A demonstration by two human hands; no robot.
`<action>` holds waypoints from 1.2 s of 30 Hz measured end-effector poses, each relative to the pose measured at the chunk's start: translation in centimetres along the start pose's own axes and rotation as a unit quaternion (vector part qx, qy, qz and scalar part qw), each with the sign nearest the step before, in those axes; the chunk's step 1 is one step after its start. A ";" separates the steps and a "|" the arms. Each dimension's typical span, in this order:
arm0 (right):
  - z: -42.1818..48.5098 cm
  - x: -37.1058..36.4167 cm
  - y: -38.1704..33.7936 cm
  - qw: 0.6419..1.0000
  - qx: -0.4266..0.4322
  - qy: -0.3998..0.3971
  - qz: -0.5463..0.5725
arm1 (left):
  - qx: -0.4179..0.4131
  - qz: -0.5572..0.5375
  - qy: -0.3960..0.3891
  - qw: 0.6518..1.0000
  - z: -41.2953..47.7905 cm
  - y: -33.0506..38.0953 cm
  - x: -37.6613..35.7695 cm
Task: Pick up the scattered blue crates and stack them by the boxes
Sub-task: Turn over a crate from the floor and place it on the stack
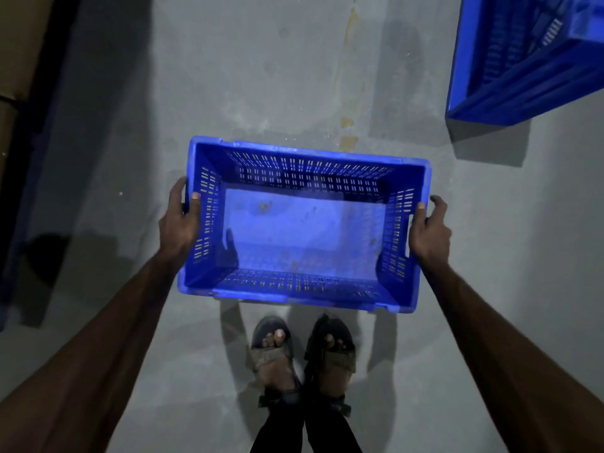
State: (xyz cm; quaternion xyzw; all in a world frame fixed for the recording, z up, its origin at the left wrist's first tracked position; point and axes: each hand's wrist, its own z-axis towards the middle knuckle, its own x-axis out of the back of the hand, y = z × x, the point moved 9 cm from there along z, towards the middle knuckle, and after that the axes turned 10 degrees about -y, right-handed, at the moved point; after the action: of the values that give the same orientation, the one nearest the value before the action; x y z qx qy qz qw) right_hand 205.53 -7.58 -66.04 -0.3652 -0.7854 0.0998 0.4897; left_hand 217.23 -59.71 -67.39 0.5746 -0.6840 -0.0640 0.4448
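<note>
A blue slotted plastic crate (304, 227) is held open side up in front of me, above the grey concrete floor. My left hand (179, 220) grips its left short wall, thumb over the rim. My right hand (429, 230) grips the right short wall the same way. The crate is empty apart from some dirt specks on its bottom. Another blue crate (523, 57) stands on the floor at the upper right, partly cut off by the frame edge.
Brown cardboard boxes (16, 60) rise along the left edge, with a dark blue upright surface (29, 158) beside them. My two sandalled feet (302, 351) stand on the concrete floor (261, 76) just below the held crate.
</note>
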 end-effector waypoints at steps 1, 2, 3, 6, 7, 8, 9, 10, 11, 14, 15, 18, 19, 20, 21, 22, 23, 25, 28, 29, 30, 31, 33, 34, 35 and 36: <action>0.0 -0.8 0.4 1.000 0.011 -0.022 -0.012 | -0.014 -0.004 -0.002 1.000 0.6 -0.6 0.0; 0.0 -1.3 0.7 0.999 0.027 -0.026 -0.008 | -0.028 -0.007 -0.007 1.000 1.1 -1.0 -0.1; 0.0 -1.4 1.0 0.999 0.042 -0.020 0.003 | -0.044 -0.011 -0.018 0.999 1.5 -0.9 -0.3; 0.5 -1.9 2.0 0.997 0.066 -0.011 0.025 | -0.077 -0.010 -0.044 0.996 1.9 -0.3 -0.8; 0.6 -2.0 2.2 0.997 0.066 -0.011 0.034 | -0.079 -0.006 -0.050 0.996 1.9 -0.1 -1.0; 0.6 -2.0 2.3 0.997 0.063 -0.008 0.045 | -0.080 -0.003 -0.055 0.995 2.0 -0.1 -1.2; 0.6 -2.1 2.4 0.997 0.060 -0.005 0.055 | -0.087 0.002 -0.057 0.995 1.9 -0.1 -1.3; 0.6 -2.1 2.3 0.996 0.059 -0.004 0.060 | -0.094 0.013 -0.054 0.994 1.7 0.0 -1.3; 0.6 -2.1 2.2 0.996 0.062 -0.002 0.059 | -0.102 0.022 -0.050 0.993 1.6 0.1 -1.3; 0.8 -2.2 2.0 0.996 0.077 -0.001 0.038 | -0.131 0.041 -0.043 0.990 1.4 0.3 -1.3; 0.9 -2.2 2.0 0.996 0.082 -0.002 0.032 | -0.142 0.051 -0.045 0.987 1.5 0.3 -1.4; 0.9 -2.4 1.9 0.995 0.094 -0.005 0.015 | -0.158 0.068 -0.055 0.983 1.7 0.4 -1.4; 0.9 -2.4 1.8 0.995 0.095 -0.005 0.012 | -0.162 0.073 -0.058 0.982 1.6 0.6 -1.4; 0.9 -2.2 1.5 0.995 0.095 -0.005 0.009 | -0.164 0.077 -0.059 0.982 1.6 1.0 -1.4; 0.8 -2.0 1.2 0.996 0.093 -0.004 0.002 | -0.163 0.077 -0.052 0.982 1.4 1.2 -1.3; 0.6 -1.7 0.8 0.996 0.093 0.000 -0.006 | -0.161 0.075 -0.039 0.983 0.9 1.7 -1.1; 0.4 -1.1 0.5 0.995 0.094 0.005 -0.012 | -0.162 0.071 -0.025 0.984 0.2 2.2 -0.9; -0.9 0.6 0.3 0.996 0.083 0.008 -0.019 | -0.158 0.069 -0.011 0.985 -1.7 3.4 -0.7; -4.7 4.0 0.1 0.997 0.073 0.003 -0.017 | -0.153 0.062 -0.016 0.986 -6.3 4.8 0.0; -6.2 5.3 -0.1 0.997 0.072 0.000 -0.020 | -0.157 0.060 -0.017 0.986 -7.9 5.3 0.4; -7.8 6.8 -0.3 0.997 0.070 -0.003 -0.026 | -0.157 0.062 -0.019 0.985 -9.6 5.9 1.0; -9.6 8.4 -0.5 0.997 0.066 -0.006 -0.029 | -0.154 0.064 -0.026 0.986 -11.2 6.1 1.7; -13.1 11.6 -1.3 0.998 0.056 -0.011 -0.033 | -0.145 0.060 -0.042 0.987 -14.0 6.9 3.3; -15.5 13.8 -1.9 0.998 0.038 -0.018 -0.037 | -0.137 0.059 -0.053 0.987 -16.4 7.8 4.4; -17.4 15.3 -2.7 0.999 0.032 -0.026 -0.035 | -0.126 0.053 -0.060 0.989 -18.1 8.5 5.3; -18.7 16.2 -3.4 0.999 0.033 -0.034 -0.027 | -0.120 0.044 -0.060 0.990 -19.4 9.0 6.1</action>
State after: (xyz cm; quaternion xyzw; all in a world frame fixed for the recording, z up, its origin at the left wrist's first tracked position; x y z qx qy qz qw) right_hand 215.59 -2.86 -43.68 -0.3242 -0.8073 0.1245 0.4771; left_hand 224.27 -53.67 -47.12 0.4812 -0.7216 -0.1606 0.4711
